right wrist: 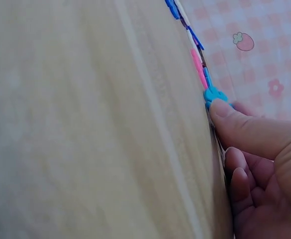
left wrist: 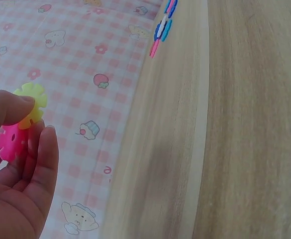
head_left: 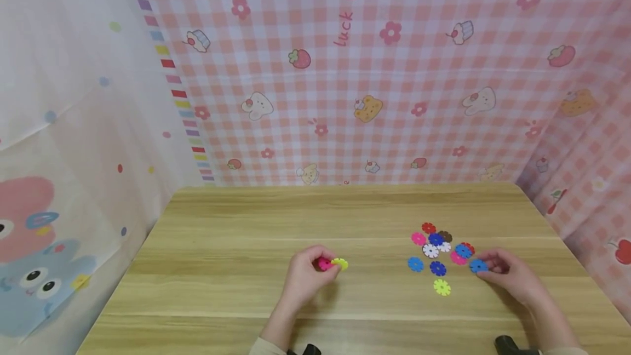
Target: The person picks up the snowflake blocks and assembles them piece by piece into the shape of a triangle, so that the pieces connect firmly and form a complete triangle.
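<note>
My left hand (head_left: 307,275) pinches a yellow snowflake disc (left wrist: 35,102) between thumb and fingers, raised over the table. A pink snowflake disc (left wrist: 12,142) sits against the yellow one in the same grip, overlapping it. At the right side of the pile, my right hand (head_left: 512,274) pinches a light blue snowflake disc (head_left: 478,265), thumb in front and fingers behind. In the right wrist view the thumb covers part of this blue disc (right wrist: 216,95). Just left of that hand lie another light blue disc (head_left: 463,250) and a pink disc (head_left: 458,258).
Several flat notched discs lie scattered on the wooden table (head_left: 222,284): red (head_left: 429,228), brown (head_left: 445,236), white (head_left: 430,251), dark blue (head_left: 437,268) and a yellow one (head_left: 442,287) nearest the front. A pink checked cloth (head_left: 315,86) hangs behind the table.
</note>
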Available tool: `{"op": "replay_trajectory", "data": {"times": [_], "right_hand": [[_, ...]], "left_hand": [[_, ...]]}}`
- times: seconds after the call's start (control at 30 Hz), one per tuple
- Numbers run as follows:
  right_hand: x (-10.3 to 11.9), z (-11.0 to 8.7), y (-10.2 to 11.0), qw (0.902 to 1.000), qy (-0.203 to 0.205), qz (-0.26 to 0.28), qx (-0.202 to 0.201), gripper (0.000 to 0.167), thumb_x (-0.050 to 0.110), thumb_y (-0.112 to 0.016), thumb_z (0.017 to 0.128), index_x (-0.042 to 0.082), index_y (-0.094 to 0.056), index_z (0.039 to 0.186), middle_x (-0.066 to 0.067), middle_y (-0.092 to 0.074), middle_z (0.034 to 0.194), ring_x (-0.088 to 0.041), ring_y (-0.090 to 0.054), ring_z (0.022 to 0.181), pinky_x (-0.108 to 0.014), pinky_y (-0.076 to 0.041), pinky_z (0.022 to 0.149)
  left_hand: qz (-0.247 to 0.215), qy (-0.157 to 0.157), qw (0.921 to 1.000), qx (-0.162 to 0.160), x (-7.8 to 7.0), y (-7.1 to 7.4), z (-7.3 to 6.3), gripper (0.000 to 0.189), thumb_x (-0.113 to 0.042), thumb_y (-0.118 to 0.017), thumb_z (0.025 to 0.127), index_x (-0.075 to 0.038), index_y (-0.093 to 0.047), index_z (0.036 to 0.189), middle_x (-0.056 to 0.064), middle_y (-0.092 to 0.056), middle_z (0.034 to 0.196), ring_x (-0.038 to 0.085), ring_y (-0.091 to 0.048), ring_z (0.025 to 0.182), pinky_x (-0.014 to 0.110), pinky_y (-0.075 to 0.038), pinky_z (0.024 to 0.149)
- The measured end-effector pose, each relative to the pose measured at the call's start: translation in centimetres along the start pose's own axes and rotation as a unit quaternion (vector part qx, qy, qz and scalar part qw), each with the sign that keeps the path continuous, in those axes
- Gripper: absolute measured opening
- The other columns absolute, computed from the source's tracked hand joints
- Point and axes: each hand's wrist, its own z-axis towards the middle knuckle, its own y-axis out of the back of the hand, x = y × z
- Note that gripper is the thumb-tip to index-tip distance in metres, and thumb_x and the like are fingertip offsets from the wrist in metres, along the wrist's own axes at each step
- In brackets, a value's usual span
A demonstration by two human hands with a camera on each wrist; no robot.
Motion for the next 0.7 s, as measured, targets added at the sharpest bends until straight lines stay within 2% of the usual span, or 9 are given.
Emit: {"op": "replay_trajectory", "data": {"times": [0.2, 0.4, 0.57, 0.7], "right_hand": [[-0.1, -0.2, -0.1, 0.9998, -0.002, -0.002, -0.018, 0.036, 0.018, -0.075, 0.089, -0.002, -0.064, 0.117, -0.003, -0.062, 0.088, -0.008, -0.052, 0.074, -0.024, -0.045, 0.063], [0.2, -0.4, -0.2, 0.9998, -0.018, 0.006, -0.011, 0.041, 0.023, -0.073, 0.092, -0.003, -0.062, 0.122, -0.004, -0.066, 0.093, -0.005, -0.055, 0.077, -0.023, -0.046, 0.064], [2.5, -0.9, -1.2, 0.9989, -0.015, 0.042, 0.008, 0.041, 0.020, -0.071, 0.092, -0.005, -0.061, 0.123, -0.007, -0.068, 0.095, -0.008, -0.057, 0.076, -0.026, -0.048, 0.060], [5.3, -0.9, -3.0, 0.9959, 0.006, 0.087, 0.024, 0.038, 0.015, -0.071, 0.091, -0.005, -0.062, 0.123, -0.008, -0.068, 0.095, -0.008, -0.060, 0.080, -0.025, -0.050, 0.065]], "left_hand": [[0.002, -0.003, 1.0000, -0.004, 0.1, 0.0, 0.0, 0.013, 0.001, -0.080, 0.077, -0.003, -0.072, 0.087, -0.001, -0.062, 0.077, 0.009, -0.054, 0.069, 0.020, -0.048, 0.062], [0.012, -0.009, 0.9998, -0.010, 0.3, -0.1, -0.1, 0.012, 0.000, -0.080, 0.077, -0.005, -0.072, 0.085, -0.002, -0.062, 0.076, 0.009, -0.055, 0.069, 0.021, -0.049, 0.063], [0.013, -0.014, 0.9997, -0.013, 0.5, -0.3, -0.1, 0.012, 0.001, -0.079, 0.077, -0.004, -0.071, 0.085, -0.002, -0.061, 0.075, 0.009, -0.055, 0.069, 0.021, -0.050, 0.063], [0.011, -0.012, 0.9998, -0.015, 0.5, -0.3, -0.2, 0.012, 0.001, -0.079, 0.077, -0.004, -0.072, 0.085, -0.003, -0.062, 0.075, 0.009, -0.055, 0.069, 0.021, -0.050, 0.063]]}}
